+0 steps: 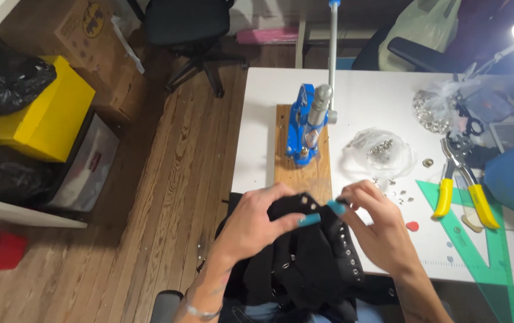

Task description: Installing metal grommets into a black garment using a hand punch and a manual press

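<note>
While both grip it | black garment (305, 263) between left hand (254, 224) | right hand (379, 230)

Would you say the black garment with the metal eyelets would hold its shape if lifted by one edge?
Probably not: the black garment bunches and drapes over the table edge, so it looks floppy. The eyelets likely add a little weight along that strip. Both hands, left hand and right hand, support it.
</note>
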